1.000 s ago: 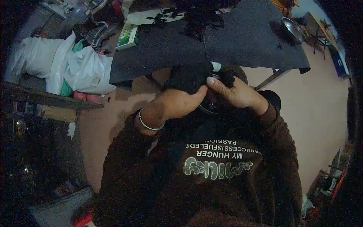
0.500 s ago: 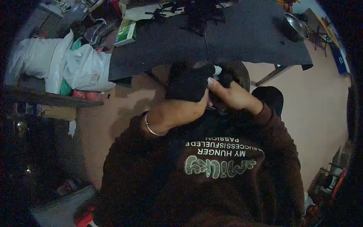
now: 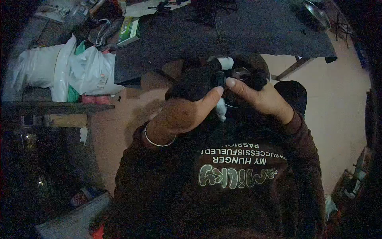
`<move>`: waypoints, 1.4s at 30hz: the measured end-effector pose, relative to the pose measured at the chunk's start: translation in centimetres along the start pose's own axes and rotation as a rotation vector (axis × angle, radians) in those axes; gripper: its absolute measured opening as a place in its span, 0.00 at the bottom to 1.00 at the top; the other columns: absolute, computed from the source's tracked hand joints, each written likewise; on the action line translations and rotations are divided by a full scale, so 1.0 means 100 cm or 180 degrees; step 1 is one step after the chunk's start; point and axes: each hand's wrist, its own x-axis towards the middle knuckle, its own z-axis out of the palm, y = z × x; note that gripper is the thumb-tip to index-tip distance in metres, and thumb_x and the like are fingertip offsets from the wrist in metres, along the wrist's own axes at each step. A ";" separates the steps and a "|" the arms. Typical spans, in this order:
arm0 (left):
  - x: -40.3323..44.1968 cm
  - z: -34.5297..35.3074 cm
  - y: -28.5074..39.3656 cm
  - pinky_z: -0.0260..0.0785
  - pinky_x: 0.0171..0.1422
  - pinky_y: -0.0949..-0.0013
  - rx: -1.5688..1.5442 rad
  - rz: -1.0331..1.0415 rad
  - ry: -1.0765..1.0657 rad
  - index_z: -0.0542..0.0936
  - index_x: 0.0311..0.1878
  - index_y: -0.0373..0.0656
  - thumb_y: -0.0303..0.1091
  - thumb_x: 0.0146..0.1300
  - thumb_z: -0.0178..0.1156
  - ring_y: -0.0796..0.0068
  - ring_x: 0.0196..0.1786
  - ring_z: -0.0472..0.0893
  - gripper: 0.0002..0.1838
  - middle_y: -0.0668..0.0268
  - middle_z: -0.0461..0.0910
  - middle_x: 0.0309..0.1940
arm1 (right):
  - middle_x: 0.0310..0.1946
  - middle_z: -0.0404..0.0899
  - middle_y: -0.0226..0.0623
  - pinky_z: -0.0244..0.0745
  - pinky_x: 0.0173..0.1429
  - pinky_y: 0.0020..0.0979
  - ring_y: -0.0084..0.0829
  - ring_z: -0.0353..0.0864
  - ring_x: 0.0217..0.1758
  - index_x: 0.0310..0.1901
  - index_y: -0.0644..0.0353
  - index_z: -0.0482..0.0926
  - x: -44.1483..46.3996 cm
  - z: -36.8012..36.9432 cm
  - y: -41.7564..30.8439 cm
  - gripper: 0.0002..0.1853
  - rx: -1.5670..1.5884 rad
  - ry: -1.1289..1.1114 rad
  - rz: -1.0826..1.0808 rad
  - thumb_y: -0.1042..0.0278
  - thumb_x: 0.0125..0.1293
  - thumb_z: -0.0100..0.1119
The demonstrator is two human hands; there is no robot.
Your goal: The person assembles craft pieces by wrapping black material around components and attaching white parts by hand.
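In front of my chest, my left hand [image 3: 190,114], with a bangle at its wrist, is closed on black cloth [image 3: 190,81]. Its thumb points up toward the middle. My right hand [image 3: 266,98] is closed on the same dark bundle from the other side, its thumb tip close to the left thumb. Between the thumbs sits a small dark piece [image 3: 219,78], too dim to name. A white piece [image 3: 226,63] shows at the top of the bundle, and a white scrap [image 3: 221,109] hangs below the thumbs. The fingers under the cloth are mostly hidden.
Ahead stands a table with a dark cover [image 3: 262,32]. On it are a green and white box [image 3: 129,31], black tangled items [image 3: 213,12] and a metal bowl [image 3: 316,16]. White plastic bags [image 3: 93,71] fill a shelf [image 3: 59,106] at left. A dark rounded object [image 3: 292,95] is at right.
Both thumbs have drawn apart and shifted slightly. More white now shows at the bundle's top, and a white scrap has appeared below the thumbs. The view has shifted a little.
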 end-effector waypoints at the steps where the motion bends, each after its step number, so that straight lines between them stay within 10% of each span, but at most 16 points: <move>1: 0.001 0.002 -0.003 0.67 0.42 0.68 -0.0002 0.0007 -0.0003 0.70 0.44 0.38 0.31 0.52 0.53 0.64 0.38 0.75 0.15 0.56 0.75 0.34 | 0.20 0.68 0.24 0.63 0.30 0.22 0.18 0.65 0.25 0.30 0.61 0.71 0.001 0.000 -0.001 0.15 0.0049 0.0020 -0.0028 0.56 0.57 0.50; 7: 0.001 0.003 -0.003 0.65 0.44 0.72 -0.0671 0.0066 -0.0143 0.67 0.49 0.38 0.26 0.51 0.52 0.75 0.40 0.71 0.19 0.65 0.72 0.39 | 0.24 0.69 0.26 0.64 0.31 0.22 0.18 0.66 0.27 0.34 0.61 0.69 0.003 -0.003 -0.003 0.14 0.0129 -0.0118 0.0274 0.58 0.55 0.52; 9: -0.003 0.002 0.000 0.64 0.46 0.67 -0.0376 0.0096 -0.0089 0.69 0.45 0.35 0.30 0.52 0.52 0.62 0.41 0.74 0.16 0.55 0.73 0.38 | 0.28 0.70 0.28 0.67 0.34 0.21 0.20 0.69 0.32 0.40 0.61 0.67 0.002 -0.003 -0.006 0.16 0.0265 -0.0254 0.0527 0.61 0.54 0.56; 21: -0.003 0.004 0.005 0.65 0.44 0.64 0.0724 0.0885 0.0123 0.69 0.44 0.30 0.26 0.50 0.52 0.57 0.37 0.73 0.16 0.52 0.72 0.35 | 0.31 0.70 0.31 0.67 0.36 0.23 0.20 0.68 0.34 0.40 0.62 0.67 0.004 0.000 -0.012 0.15 0.0116 -0.0223 0.0493 0.65 0.54 0.55; 29: -0.001 0.006 0.000 0.66 0.45 0.66 0.0885 0.0825 0.0403 0.72 0.41 0.38 0.26 0.47 0.55 0.64 0.39 0.74 0.15 0.57 0.74 0.36 | 0.15 0.69 0.34 0.62 0.25 0.29 0.23 0.64 0.19 0.25 0.64 0.71 -0.001 -0.005 0.005 0.26 -0.0968 -0.0621 0.0759 0.43 0.58 0.40; 42: 0.000 0.000 0.013 0.65 0.47 0.65 0.1158 0.0992 0.0328 0.72 0.42 0.37 0.27 0.47 0.55 0.62 0.40 0.74 0.15 0.58 0.74 0.36 | 0.14 0.68 0.28 0.63 0.24 0.24 0.21 0.67 0.18 0.18 0.61 0.70 0.005 -0.001 -0.015 0.27 0.0095 -0.1110 0.0769 0.44 0.60 0.36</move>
